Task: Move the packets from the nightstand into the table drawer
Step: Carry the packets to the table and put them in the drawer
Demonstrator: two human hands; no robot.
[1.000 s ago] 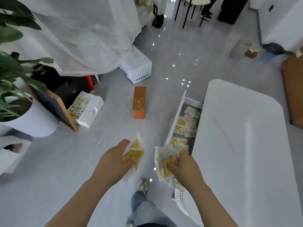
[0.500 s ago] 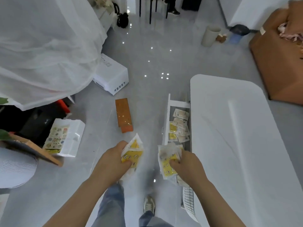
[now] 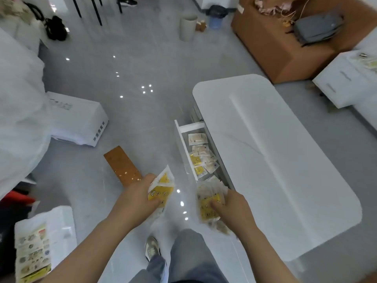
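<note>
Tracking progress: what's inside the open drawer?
Yellow and pale packets lie in the drawer. The bundle in the right hand hides its near end; the tabletop covers the rest.

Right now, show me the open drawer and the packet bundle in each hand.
drawer (image 3: 184, 145): head view, on its white front panel.
left bundle (image 3: 161, 190): head view, on the yellow print of the top packet.
right bundle (image 3: 208, 204): head view, on the yellow print at its middle.
</note>
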